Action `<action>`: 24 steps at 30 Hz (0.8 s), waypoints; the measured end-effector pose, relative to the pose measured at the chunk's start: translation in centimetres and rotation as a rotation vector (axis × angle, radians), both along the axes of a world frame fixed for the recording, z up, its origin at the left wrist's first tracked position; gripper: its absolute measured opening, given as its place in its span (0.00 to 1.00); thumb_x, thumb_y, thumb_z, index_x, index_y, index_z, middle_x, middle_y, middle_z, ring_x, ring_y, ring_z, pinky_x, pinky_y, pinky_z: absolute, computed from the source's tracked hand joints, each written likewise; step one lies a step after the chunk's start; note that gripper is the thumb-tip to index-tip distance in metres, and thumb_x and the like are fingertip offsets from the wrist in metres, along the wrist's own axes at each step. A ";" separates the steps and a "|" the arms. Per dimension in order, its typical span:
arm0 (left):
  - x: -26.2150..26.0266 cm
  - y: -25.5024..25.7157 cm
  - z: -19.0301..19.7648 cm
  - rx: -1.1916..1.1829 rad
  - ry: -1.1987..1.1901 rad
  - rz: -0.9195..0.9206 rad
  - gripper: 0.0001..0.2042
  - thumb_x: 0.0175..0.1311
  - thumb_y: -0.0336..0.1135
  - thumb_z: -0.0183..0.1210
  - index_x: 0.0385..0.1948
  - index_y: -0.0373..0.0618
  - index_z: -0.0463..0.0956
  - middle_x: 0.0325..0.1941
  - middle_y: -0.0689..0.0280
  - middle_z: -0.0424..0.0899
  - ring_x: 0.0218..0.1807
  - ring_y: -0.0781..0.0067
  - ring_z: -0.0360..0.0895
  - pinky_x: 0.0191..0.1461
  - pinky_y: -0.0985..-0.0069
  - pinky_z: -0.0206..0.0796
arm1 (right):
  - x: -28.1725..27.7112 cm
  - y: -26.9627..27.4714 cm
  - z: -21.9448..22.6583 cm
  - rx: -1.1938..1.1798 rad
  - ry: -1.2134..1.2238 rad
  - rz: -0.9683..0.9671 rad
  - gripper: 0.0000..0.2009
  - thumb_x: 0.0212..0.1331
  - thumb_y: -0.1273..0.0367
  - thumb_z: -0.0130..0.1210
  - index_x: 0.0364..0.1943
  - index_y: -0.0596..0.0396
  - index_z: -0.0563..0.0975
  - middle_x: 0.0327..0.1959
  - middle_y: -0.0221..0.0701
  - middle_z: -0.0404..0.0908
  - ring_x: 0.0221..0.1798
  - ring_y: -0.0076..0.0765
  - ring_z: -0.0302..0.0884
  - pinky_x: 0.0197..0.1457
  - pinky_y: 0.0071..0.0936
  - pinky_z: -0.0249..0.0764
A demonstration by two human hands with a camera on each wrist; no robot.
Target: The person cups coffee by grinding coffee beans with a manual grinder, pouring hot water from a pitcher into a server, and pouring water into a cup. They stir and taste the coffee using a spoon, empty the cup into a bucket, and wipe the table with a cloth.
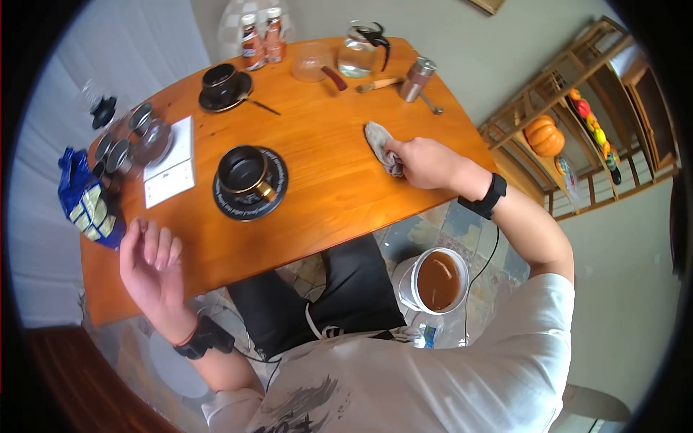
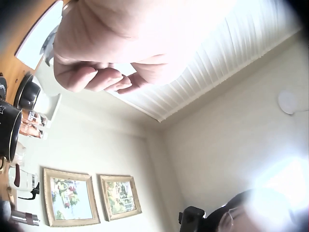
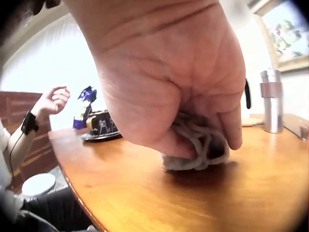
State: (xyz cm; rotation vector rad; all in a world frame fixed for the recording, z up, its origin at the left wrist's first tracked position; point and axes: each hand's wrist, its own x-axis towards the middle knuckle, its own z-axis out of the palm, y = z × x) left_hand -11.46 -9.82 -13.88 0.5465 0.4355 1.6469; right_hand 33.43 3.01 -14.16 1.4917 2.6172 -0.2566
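Note:
A crumpled grey cloth [image 1: 383, 149] lies on the right part of the wooden table, bunched under my right hand [image 1: 427, 163]. In the right wrist view the thumb and fingers curl round the cloth [image 3: 195, 145], which rests on the tabletop. My left hand [image 1: 152, 260] is raised by the table's left front edge, its fingers loosely bent and holding nothing. Nearest to it stands a blue coffee bag [image 1: 92, 198]. A black cup [image 1: 243, 170] with a gold handle sits on its black saucer [image 1: 225, 206] between the two hands.
Along the back are a second black cup [image 1: 221, 81], sauce bottles [image 1: 253, 47], a glass pot [image 1: 357, 54], a brush [image 1: 381, 84] and a metal grinder [image 1: 417, 79]. Metal cups [image 1: 121, 155] and a white notepad [image 1: 168, 182] lie left. A bucket of brown liquid [image 1: 438, 281] stands on the floor.

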 end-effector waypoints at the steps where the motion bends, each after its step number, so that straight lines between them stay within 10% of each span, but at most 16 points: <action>1: 0.0 0.0 -0.1 -0.025 0.008 0.032 0.06 0.77 0.31 0.50 0.40 0.40 0.72 0.20 0.72 0.60 0.20 0.81 0.56 0.27 0.79 0.51 | 1.9 0.6 -0.4 -0.026 0.136 -0.017 0.17 0.53 0.76 0.56 0.49 0.55 0.76 0.31 0.47 0.85 0.38 0.54 0.85 0.43 0.46 0.79; 9: -0.7 -0.3 -1.3 -0.023 0.028 0.089 0.07 0.77 0.32 0.51 0.40 0.38 0.73 0.19 0.73 0.58 0.21 0.82 0.55 0.25 0.80 0.51 | 14.3 2.5 5.1 -0.095 0.659 -0.715 0.14 0.53 0.76 0.55 0.46 0.61 0.79 0.35 0.31 0.83 0.35 0.28 0.79 0.37 0.27 0.76; 21: 2.8 1.6 -1.2 -0.107 0.122 0.074 0.07 0.77 0.32 0.51 0.41 0.38 0.73 0.20 0.72 0.59 0.21 0.82 0.55 0.26 0.80 0.51 | 20.3 17.7 -1.5 0.444 0.472 -0.737 0.19 0.59 0.69 0.56 0.56 0.54 0.80 0.37 0.35 0.86 0.35 0.33 0.81 0.34 0.33 0.79; 24: 2.8 1.1 -1.3 -0.132 0.134 0.110 0.07 0.77 0.32 0.50 0.40 0.39 0.72 0.19 0.72 0.59 0.20 0.81 0.55 0.25 0.80 0.51 | 20.0 20.1 -3.2 0.146 0.504 -0.740 0.24 0.61 0.61 0.59 0.63 0.48 0.79 0.42 0.33 0.87 0.39 0.35 0.82 0.38 0.38 0.79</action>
